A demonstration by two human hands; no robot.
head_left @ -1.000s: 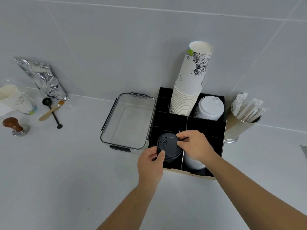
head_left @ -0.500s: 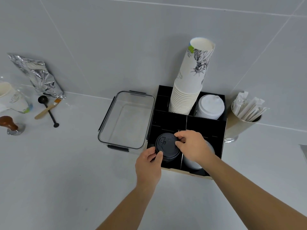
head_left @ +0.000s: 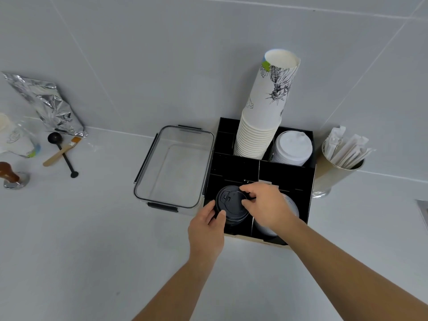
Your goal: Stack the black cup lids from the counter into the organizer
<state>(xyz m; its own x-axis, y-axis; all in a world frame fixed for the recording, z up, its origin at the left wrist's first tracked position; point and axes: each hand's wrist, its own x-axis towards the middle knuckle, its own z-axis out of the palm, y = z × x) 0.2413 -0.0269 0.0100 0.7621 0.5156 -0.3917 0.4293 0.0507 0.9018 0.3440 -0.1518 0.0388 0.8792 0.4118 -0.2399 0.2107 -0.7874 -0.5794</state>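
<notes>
Both hands – left hand [head_left: 206, 224], right hand [head_left: 264, 205] – pinching black lids [head_left: 231, 202] over organizer [head_left: 287, 174] front-left slot; keep stack level, lower straight.

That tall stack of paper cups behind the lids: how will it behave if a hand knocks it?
The stack of paper cups is tall and already leans right, so it probably tips easily. Its base sits inside the black organizer, which may catch it. Being paper, it likely weighs little and shifts readily.

Two bare forearms, no sleeves, left hand [head_left: 206, 230] and right hand [head_left: 266, 205] without rings or gloves
</notes>
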